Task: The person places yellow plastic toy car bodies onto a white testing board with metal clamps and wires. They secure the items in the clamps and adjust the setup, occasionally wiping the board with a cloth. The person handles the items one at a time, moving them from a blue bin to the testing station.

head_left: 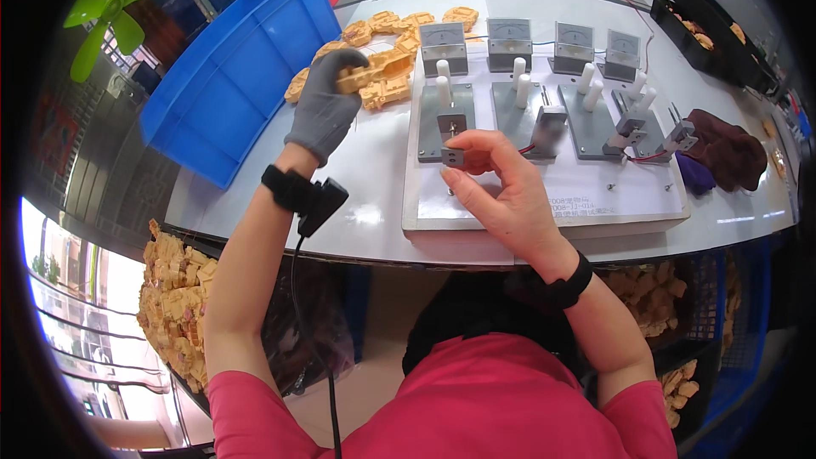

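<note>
My left hand (327, 106), in a grey glove, is closed around a yellow-orange moulded plastic part (360, 77). It is held over a loose group of similar yellow parts (387, 95) on the white tabletop. My bare right hand (508, 195) has its thumb and forefinger around a small grey block (453, 156) at the near end of the leftmost test fixture. That fixture has a grey plate (432, 127) with upright white pegs (443, 89). An analogue meter (444, 59) stands behind it. The fingertips are partly hidden by the block.
A blue plastic bin (242, 76) stands at the left. Several more meters and pegged plates share the white board (544, 225). Dark cloth (727, 151) lies right, with a black tray (714, 42) beyond. Yellow parts fill a container (174, 297) below the table. A cable hangs from my left wrist.
</note>
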`<state>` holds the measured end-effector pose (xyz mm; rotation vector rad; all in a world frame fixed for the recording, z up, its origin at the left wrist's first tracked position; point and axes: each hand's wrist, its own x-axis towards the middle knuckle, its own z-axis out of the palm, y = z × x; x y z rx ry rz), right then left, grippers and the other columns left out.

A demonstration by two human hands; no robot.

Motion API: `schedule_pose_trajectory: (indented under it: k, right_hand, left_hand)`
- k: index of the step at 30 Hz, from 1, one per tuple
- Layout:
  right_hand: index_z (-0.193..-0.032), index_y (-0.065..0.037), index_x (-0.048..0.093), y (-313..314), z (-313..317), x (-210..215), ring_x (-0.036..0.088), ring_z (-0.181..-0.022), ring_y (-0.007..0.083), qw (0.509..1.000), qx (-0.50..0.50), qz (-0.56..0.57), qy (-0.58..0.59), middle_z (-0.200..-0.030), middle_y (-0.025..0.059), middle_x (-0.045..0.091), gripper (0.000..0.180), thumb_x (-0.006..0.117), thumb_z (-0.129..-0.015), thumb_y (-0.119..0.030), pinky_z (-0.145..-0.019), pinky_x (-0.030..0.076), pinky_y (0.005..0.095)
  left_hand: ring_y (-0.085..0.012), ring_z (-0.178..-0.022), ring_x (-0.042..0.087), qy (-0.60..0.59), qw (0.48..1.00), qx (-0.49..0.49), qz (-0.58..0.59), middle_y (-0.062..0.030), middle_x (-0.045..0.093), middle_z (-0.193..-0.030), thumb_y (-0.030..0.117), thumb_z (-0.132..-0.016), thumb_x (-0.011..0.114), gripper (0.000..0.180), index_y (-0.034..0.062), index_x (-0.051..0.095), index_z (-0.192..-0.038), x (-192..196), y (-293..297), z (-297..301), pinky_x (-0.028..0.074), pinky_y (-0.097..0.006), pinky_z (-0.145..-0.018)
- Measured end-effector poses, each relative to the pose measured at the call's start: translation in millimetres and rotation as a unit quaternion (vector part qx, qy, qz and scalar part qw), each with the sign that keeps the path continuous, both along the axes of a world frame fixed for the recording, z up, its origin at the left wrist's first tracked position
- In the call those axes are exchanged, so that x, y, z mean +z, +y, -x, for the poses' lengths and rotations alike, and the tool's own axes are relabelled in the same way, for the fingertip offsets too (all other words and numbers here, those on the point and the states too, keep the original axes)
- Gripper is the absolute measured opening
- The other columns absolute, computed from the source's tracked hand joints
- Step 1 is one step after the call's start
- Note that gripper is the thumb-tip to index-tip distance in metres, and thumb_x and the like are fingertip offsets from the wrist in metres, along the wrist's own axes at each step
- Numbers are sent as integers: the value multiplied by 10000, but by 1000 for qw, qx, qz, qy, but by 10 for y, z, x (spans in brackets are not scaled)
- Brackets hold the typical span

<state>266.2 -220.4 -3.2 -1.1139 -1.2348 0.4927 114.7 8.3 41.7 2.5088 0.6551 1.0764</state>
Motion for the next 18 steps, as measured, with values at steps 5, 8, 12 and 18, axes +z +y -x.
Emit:
schedule_pose_trajectory:
  k: [5, 8, 12, 18]
  right_hand:
    - [-1161, -38, 618, -10, -16, 11, 656, -911, 174, 999, -19, -5, -28, -996, 85, 679, 300, 716, -894, -134, -837, 512, 305]
    - [-1167, -37, 613, -17, -7, -10, 659, -911, 179, 999, -16, -14, -27, -1002, 91, 675, 309, 715, -895, -141, -839, 514, 308]
    - [-1175, -35, 608, -10, -27, -16, 659, -906, 185, 999, -14, -22, -34, -1003, 92, 666, 319, 713, -896, -147, -838, 515, 312]
    - [-1170, -33, 600, -18, 11, -12, 644, -929, 198, 998, -22, -30, -44, -1031, 104, 648, 319, 714, -889, -131, -838, 508, 322]
  left_hand:
    - [-345, -1155, 586, 36, 983, -34, -177, -148, 575, -1241, -105, -824, 548, 326, 145, 632, -1015, 143, -53, -447, 523, -369, -933]
    - [-350, -1145, 587, 90, 963, -86, -241, -180, 550, -1271, -134, -801, 561, 348, 111, 647, -1032, 237, -268, -458, 512, -376, -976]
    - [-384, -1345, 480, 151, 940, -175, -251, -152, 550, -1371, -84, -834, 584, 296, 128, 654, -1029, 275, -568, -473, 495, -400, -1037]
    - [-340, -1465, 331, 195, 953, -204, -113, -123, 478, -1495, -108, -817, 591, 698, 166, 473, -1448, 141, -582, -455, 392, -442, -1135]
